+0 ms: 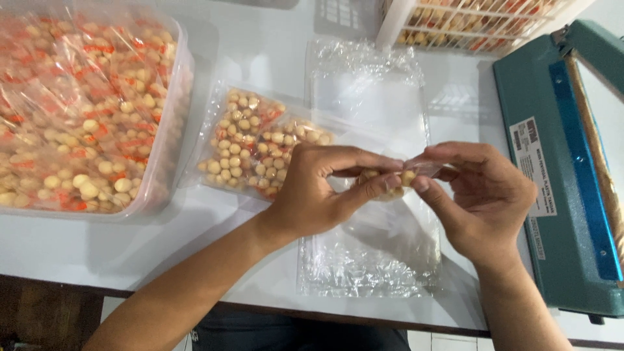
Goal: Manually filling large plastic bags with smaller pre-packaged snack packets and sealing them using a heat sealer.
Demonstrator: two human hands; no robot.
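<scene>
Both hands meet over the white table (pixel 260 52). Left hand (pixel 318 192) and right hand (pixel 484 195) each pinch one end of a small clear bag of round nuts (pixel 393 179), holding it up between thumb and fingers, just above a pile of empty clear bags (pixel 370 104). Two filled nut bags (pixel 250 143) lie flat just beside the left hand. A big clear tub (pixel 166 175) full of more nut bags sits at the far left. A blue-green sealing machine (pixel 552 195) stands at the right, and a white basket (pixel 396 23) is at the top.
</scene>
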